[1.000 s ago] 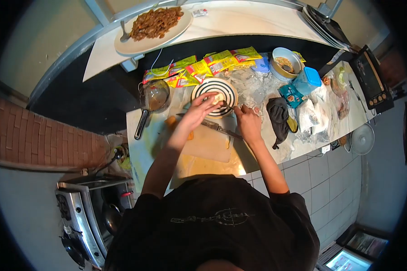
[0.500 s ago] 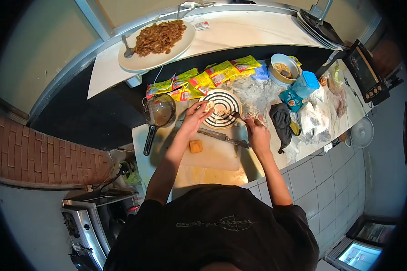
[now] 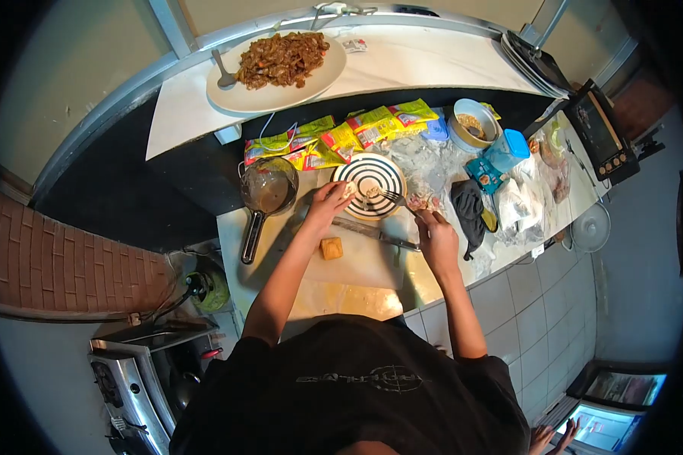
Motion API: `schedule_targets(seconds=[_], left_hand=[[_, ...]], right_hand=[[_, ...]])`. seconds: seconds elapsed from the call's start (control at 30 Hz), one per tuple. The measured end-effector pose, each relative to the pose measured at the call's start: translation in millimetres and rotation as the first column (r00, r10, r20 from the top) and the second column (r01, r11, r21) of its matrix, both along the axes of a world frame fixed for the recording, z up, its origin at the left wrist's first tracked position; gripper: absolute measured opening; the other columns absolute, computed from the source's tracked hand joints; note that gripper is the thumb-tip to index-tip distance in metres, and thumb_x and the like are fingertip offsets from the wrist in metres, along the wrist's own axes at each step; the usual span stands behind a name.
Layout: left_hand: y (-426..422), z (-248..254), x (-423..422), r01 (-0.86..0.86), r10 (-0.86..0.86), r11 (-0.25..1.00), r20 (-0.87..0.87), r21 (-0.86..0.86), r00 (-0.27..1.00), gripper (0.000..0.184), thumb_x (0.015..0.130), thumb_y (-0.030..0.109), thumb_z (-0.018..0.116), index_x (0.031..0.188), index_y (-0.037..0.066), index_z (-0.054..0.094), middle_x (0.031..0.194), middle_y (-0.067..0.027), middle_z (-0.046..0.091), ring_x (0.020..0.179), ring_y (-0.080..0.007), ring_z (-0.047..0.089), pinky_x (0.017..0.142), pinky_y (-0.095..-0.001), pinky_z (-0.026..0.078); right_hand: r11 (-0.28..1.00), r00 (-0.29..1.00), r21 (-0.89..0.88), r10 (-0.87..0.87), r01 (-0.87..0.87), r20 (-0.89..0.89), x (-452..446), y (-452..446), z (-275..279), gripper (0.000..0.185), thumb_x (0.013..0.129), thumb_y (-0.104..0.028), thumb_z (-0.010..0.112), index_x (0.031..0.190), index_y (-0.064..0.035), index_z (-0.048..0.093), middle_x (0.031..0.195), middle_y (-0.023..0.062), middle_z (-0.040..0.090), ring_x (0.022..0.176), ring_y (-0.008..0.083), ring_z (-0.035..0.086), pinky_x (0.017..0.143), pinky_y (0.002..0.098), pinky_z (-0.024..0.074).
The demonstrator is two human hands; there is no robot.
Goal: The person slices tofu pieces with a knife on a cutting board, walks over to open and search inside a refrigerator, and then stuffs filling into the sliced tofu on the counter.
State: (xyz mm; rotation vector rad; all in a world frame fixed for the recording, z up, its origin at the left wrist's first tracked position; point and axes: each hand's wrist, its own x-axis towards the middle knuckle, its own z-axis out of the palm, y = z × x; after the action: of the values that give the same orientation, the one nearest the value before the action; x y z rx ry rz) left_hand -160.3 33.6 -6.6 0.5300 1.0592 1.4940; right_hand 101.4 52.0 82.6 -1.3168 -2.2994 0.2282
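My left hand [image 3: 328, 205] is closed around a small pale piece of food [image 3: 349, 189] at the left rim of a striped plate [image 3: 369, 212]. In my right hand [image 3: 438, 231] is a fork [image 3: 395, 199], its tines over the middle of the plate near some pale crumbs [image 3: 372, 192]. Below the plate, a knife [image 3: 376, 234] lies across the top of a cutting board [image 3: 364, 269]. A browned block, like fried tofu [image 3: 332, 248], rests on the board under my left wrist.
Left of the plate stands a dark-handled pan [image 3: 268, 189]. Behind it lie yellow packets [image 3: 341, 142]. To the right are a bowl [image 3: 474, 125], a blue-lidded container [image 3: 507, 150] and plastic bags [image 3: 525, 201]. A noodle platter [image 3: 231, 98] sits on the ledge. Another person's hands [image 3: 554, 437] show at lower right.
The fork tines and my left hand have shifted slightly within the plate area. The view has tilted a little. Another person's hands have appeared at lower right.
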Motion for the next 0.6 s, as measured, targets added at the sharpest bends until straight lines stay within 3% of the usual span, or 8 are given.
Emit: schedule_targets(seconds=[0.07,0.1,0.13,0.2,0.3,0.4,0.53,0.6], left_hand=[[-4.4,-5.5,-7.9,-0.012,0.012,1.000,0.020,0.016,1.000,0.034,0.098,0.023,0.055,0.124,0.001,0.053,0.121,-0.0101,0.059,0.111,-0.0256,0.061,0.097,-0.0323,0.048],[-9.4,0.8,-8.2,-0.028,0.028,1.000,0.031,0.010,0.999,0.034,0.099,0.023,0.054,0.125,0.001,0.053,0.122,-0.0100,0.059,0.111,-0.0246,0.061,0.097,-0.0325,0.048],[-13.6,3.4,-8.1,-0.046,0.046,0.999,0.032,0.012,0.998,0.034,0.099,0.023,0.054,0.125,0.001,0.053,0.122,-0.0100,0.059,0.111,-0.0246,0.061,0.097,-0.0325,0.048],[-26.7,6.6,-4.2,-0.051,0.044,0.996,0.103,0.070,0.994,0.033,0.100,0.023,0.052,0.125,0.002,0.053,0.122,-0.0099,0.060,0.112,-0.0235,0.061,0.097,-0.0328,0.048],[-44.9,23.4,11.8,-0.093,0.089,0.995,0.098,0.036,0.991,0.033,0.101,0.024,0.050,0.126,0.003,0.053,0.123,-0.0096,0.059,0.113,-0.0224,0.060,0.098,-0.0327,0.046],[-55.5,26.6,33.6,-0.151,0.147,0.988,0.131,0.022,0.980,0.034,0.101,0.025,0.049,0.127,0.003,0.053,0.124,-0.0096,0.059,0.113,-0.0222,0.059,0.097,-0.0328,0.046],[-71.5,30.0,65.6,-0.296,0.290,0.955,0.147,0.020,0.945,0.036,0.101,0.026,0.048,0.129,0.003,0.051,0.124,-0.0098,0.059,0.112,-0.0219,0.059,0.098,-0.0330,0.046],[-81.8,32.6,77.0,-0.319,0.312,0.948,0.160,0.016,0.936,0.037,0.101,0.026,0.048,0.130,0.003,0.050,0.125,-0.0111,0.058,0.112,-0.0223,0.059,0.098,-0.0333,0.046]], right_hand=[[0.984,0.984,0.169,0.080,-0.053,-0.157,7.1,12.0,9.6,0.016,0.085,-0.007,0.063,0.100,-0.0033,0.064,0.084,0.0176,0.065,0.068,0.0364,0.063,0.059,0.0422,0.0489],[0.990,0.966,0.068,0.134,-0.122,-0.223,5.9,13.2,42.0,0.017,0.084,-0.002,0.062,0.101,0.0001,0.063,0.081,0.0195,0.064,0.063,0.0352,0.061,0.056,0.0398,0.0465],[0.996,0.984,0.029,0.091,-0.088,-0.154,5.8,20.1,63.5,0.019,0.083,-0.003,0.061,0.102,-0.0033,0.063,0.093,0.0204,0.066,0.079,0.0384,0.065,0.066,0.0452,0.0508],[0.954,0.944,0.200,0.263,-0.223,-0.201,-6.2,41.6,114.3,0.018,0.084,-0.003,0.061,0.102,-0.0038,0.062,0.091,0.0192,0.066,0.076,0.0366,0.065,0.063,0.0428,0.0501],[0.860,0.911,0.405,0.390,-0.309,-0.133,-43.1,83.2,173.0,0.013,0.087,-0.010,0.060,0.100,-0.0109,0.060,0.081,0.0124,0.064,0.073,0.0353,0.064,0.058,0.0429,0.0481],[0.777,0.883,0.487,0.468,-0.400,-0.021,-87.8,138.2,183.5,0.009,0.090,-0.019,0.055,0.096,-0.0128,0.059,0.079,0.0117,0.064,0.071,0.0352,0.064,0.057,0.0448,0.0495],[0.650,0.854,0.578,0.486,-0.494,0.185,-135.6,184.3,188.8,0.011,0.089,-0.019,0.055,0.096,-0.0136,0.062,0.078,0.0119,0.065,0.069,0.0341,0.065,0.056,0.0456,0.0511],[0.598,0.807,0.579,0.556,-0.554,0.198,-152.0,196.6,189.8,0.013,0.089,-0.019,0.053,0.097,-0.0139,0.063,0.078,0.0126,0.065,0.070,0.0338,0.066,0.057,0.0459,0.0516]])
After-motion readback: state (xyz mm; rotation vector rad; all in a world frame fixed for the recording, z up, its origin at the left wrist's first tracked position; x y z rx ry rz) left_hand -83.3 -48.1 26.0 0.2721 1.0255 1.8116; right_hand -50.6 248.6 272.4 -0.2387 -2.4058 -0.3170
